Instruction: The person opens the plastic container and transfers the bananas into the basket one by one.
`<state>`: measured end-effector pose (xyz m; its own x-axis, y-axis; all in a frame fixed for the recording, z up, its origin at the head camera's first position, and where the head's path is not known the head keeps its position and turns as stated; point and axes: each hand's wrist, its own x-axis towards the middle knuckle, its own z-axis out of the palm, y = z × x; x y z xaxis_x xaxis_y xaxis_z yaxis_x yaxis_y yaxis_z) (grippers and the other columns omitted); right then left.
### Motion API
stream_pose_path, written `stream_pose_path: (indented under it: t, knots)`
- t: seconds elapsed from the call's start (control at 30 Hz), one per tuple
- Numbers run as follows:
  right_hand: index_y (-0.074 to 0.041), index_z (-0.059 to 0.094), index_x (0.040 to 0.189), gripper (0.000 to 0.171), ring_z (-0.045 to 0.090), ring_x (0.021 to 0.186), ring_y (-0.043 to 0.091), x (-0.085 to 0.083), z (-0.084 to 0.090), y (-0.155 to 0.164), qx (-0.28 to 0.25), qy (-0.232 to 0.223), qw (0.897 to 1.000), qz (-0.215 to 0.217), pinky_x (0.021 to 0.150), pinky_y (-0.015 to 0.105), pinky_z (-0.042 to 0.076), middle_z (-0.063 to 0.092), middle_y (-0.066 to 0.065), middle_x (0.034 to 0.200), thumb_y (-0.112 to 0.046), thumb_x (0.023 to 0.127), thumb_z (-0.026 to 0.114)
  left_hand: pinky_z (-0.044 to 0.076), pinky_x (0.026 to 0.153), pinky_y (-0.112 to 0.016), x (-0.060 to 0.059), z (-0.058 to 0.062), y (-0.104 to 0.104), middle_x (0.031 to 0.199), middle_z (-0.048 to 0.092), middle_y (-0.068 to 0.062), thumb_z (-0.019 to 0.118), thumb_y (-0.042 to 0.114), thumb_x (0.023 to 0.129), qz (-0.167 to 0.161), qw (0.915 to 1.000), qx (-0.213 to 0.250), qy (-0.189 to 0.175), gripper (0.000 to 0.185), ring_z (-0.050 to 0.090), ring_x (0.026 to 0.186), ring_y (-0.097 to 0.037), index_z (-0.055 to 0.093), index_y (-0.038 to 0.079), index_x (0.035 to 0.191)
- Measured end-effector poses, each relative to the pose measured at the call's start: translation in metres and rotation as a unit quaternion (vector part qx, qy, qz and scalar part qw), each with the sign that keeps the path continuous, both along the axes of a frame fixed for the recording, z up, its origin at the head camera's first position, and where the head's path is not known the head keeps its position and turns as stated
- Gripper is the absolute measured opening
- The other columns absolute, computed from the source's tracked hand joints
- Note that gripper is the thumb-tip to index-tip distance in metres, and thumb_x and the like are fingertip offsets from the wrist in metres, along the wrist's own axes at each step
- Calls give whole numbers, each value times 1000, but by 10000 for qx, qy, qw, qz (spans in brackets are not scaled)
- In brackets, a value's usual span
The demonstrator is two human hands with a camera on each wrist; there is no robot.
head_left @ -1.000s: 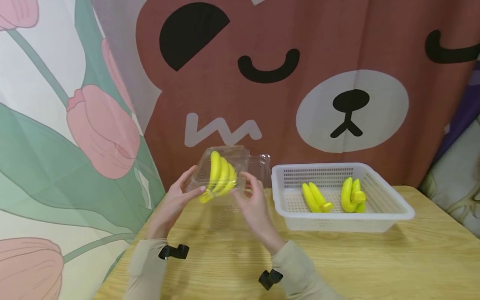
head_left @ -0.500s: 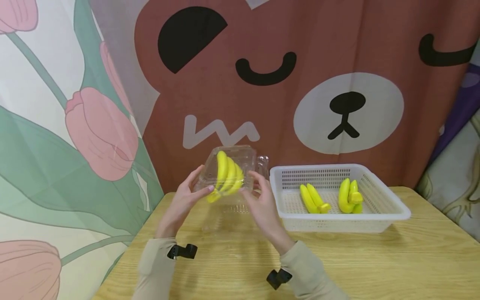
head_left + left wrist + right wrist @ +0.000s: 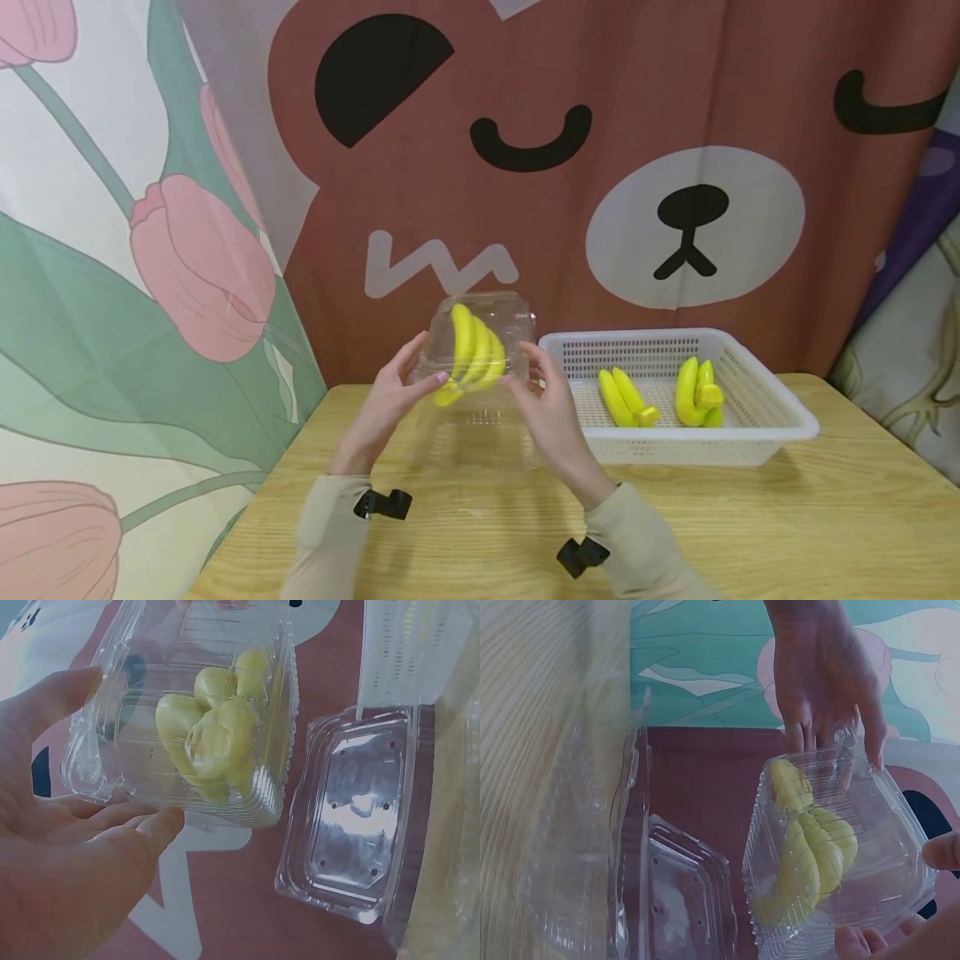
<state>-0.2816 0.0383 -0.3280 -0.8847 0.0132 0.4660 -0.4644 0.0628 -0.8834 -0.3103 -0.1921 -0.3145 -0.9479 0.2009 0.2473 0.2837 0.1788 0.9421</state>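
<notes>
holding a clear clamshell box [image 3: 480, 346] with a bunch of yellow bananas [image 3: 474, 357] inside, both hands lift it above the table [image 3: 750, 533] in the head view, left hand [image 3: 390, 400] at the box's 9 o'clock, right hand [image 3: 551, 408] at 3; a white basket [image 3: 780, 412] with more bananas [image 3: 660, 396] sits at 3 o'clock. left wrist view: left fingers [image 3: 139, 829] clasp the box's edge, an empty clamshell [image 3: 352, 817] at 3. right wrist view: right fingertips [image 3: 855, 941] pinch the box at 5 o'clock
</notes>
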Motion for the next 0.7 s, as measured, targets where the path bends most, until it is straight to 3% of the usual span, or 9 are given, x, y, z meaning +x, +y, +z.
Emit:
stream_pose_path:
  t: [0.27,0.7]
  knots:
    - [-5,46,143,52,44,123,32,0,-3,21,52,21,10000,-59,104,44,41,43,14,138,-13,94,65,28,114,-45,-2,-3,16,160,20,7,76,38,87,-173,9998,19,-19,85,17,147,-17,27,29,156]
    - [-7,47,142,49,43,126,32,3,-1,51,224,-90,9996,-170,105,46,39,44,14,140,-7,96,61,26,114,-41,-4,-5,41,159,23,6,73,29,91,-517,9982,245,172,79,21,146,-18,29,24,156]
